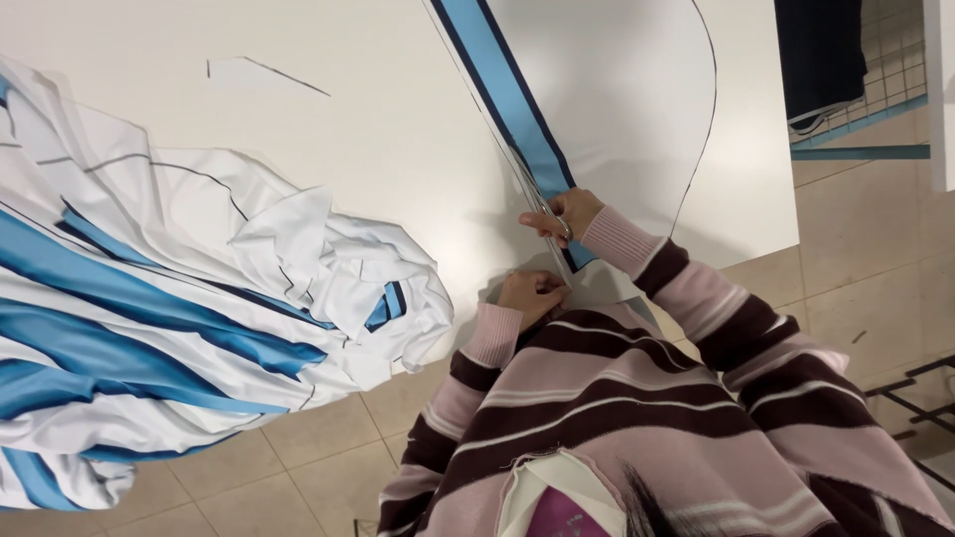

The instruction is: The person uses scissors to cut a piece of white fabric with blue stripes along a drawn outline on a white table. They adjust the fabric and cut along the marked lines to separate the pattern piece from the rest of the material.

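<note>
Right hand (pixel 567 217) closed on scissors (pixel 542 204) at the blue-striped white fabric panel (pixel 597 89), left hand (pixel 532 295) pinching its edge at 6 o'clock on the desk (pixel 378 109), heaped striped fabric (pixel 179 318) at 9 o'clock.

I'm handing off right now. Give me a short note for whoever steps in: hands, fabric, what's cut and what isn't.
Right hand: closed on scissors, blades at the edge of the blue stripe on the flat white fabric panel.
Left hand: pinching the fabric's near edge beside the cut line.
Heap of white and blue fabric pieces lies at the table's left end, hanging over the edge.
Done: the cut appears started at the near edge. Left: the long line beside the stripe looks uncut; hard to confirm.
</note>
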